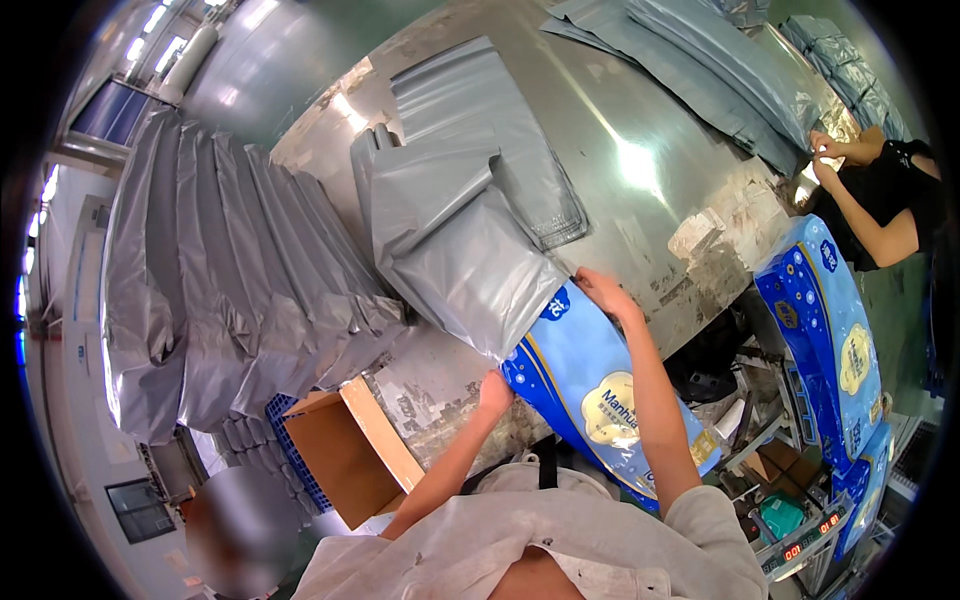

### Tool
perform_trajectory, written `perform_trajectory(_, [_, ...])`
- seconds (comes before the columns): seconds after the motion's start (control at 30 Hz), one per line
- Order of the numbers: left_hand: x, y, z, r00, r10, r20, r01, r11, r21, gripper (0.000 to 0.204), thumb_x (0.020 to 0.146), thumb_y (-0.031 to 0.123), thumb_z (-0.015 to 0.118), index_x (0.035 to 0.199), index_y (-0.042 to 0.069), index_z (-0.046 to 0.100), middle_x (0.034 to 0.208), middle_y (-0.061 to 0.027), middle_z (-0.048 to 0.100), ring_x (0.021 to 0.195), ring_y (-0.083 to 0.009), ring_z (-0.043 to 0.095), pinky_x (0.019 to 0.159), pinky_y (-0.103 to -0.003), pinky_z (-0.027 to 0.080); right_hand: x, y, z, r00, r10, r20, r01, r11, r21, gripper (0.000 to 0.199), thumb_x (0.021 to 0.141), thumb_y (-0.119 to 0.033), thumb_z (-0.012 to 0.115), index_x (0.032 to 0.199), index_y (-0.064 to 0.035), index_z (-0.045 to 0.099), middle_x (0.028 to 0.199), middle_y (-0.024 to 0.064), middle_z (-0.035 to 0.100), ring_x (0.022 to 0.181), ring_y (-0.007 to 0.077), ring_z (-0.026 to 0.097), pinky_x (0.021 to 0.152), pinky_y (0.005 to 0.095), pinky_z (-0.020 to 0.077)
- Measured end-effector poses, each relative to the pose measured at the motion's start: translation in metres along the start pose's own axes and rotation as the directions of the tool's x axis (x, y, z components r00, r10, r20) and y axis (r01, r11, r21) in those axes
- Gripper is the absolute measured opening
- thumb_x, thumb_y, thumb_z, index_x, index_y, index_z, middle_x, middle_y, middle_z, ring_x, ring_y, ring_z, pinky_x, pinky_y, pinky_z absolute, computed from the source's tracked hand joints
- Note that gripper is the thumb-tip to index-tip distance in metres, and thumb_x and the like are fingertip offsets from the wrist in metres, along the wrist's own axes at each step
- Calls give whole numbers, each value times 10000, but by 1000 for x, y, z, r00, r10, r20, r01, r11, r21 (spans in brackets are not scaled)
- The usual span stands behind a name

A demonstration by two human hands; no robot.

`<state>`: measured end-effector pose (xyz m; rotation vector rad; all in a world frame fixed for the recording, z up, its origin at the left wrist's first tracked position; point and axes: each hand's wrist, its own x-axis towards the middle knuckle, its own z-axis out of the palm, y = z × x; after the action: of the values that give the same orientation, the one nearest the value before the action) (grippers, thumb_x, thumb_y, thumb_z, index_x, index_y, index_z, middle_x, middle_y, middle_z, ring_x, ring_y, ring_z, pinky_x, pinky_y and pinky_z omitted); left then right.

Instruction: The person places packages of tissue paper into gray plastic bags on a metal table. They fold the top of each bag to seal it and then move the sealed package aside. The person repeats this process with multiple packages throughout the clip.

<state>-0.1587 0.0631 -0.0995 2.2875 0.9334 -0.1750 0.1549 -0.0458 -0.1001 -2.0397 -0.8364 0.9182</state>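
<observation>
A long blue package, printed with a pale yellow emblem, lies slanted between my arms. Its far end is inside the mouth of a grey plastic bag, which spreads crumpled over the metal table. My left hand is closed at the bag's left corner, beside the package. At the right corner of the mouth, the fingers of my right hand pinch the bag's edge, with the forearm lying over the package. Beneath and beyond the bag is a flat stack of grey bags. The package's near end is partly hidden by my arm and clothing.
Several grey filled bags stand in a row at left. An open cardboard box is near my left arm. More blue packages stand at right. A co-worker handles flat grey bags across the metal table.
</observation>
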Motion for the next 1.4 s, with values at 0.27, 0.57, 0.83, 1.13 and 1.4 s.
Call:
perform_trajectory(0.27, [-14, 34, -9, 966, 85, -243, -165, 929, -332, 194, 780, 35, 596, 959, -23, 642, 892, -262, 663, 870, -464, 632, 741, -473, 517, -34, -26, -28, 979, 30, -203, 21, 970, 243, 293, 965, -242, 441, 1063, 11, 552, 1020, 205, 605, 985, 332, 573, 891, 392, 426])
perform_trajectory(0.57, [-51, 144, -136, 821, 256, -510, -483, 787, -383, 345, 764, -32, 614, 1109, -36, 614, 1072, -224, 655, 1007, -398, 618, 863, -405, 495, -178, -227, -129, 816, 23, -577, 153, 955, 256, 133, 935, -132, 462, 986, -24, 518, 824, 82, 581, 756, 112, 526, 687, 267, 427])
perform_trajectory(0.83, [-91, 205, -282, 570, 501, -652, -709, 700, -82, 315, 731, -38, 627, 1044, -14, 641, 1032, -240, 654, 989, -437, 616, 823, -410, 509, -222, -296, -172, 656, -26, -754, 517, 744, 424, 193, 950, -128, 489, 1097, -16, 545, 892, 70, 623, 803, 153, 564, 723, 283, 454])
perform_trajectory(1.13, [-60, 159, -330, 605, 379, -700, -646, 748, -152, 304, 731, -42, 554, 1023, -24, 633, 930, -258, 630, 883, -467, 595, 749, -450, 493, -179, -293, -98, 413, -373, -831, 673, 740, 2, 293, 907, -100, 534, 1179, 3, 559, 1003, 141, 657, 916, 267, 621, 779, 345, 483])
perform_trajectory(1.4, [-59, 116, -304, 633, 536, -559, -465, 840, 278, 355, 760, -18, 562, 1103, 62, 600, 984, -152, 635, 788, -377, 646, 642, -455, 523, -174, -227, -89, 475, -638, -606, 443, 769, -462, 345, 806, -3, 554, 1146, -20, 604, 1029, 219, 647, 921, 417, 622, 741, 423, 509])
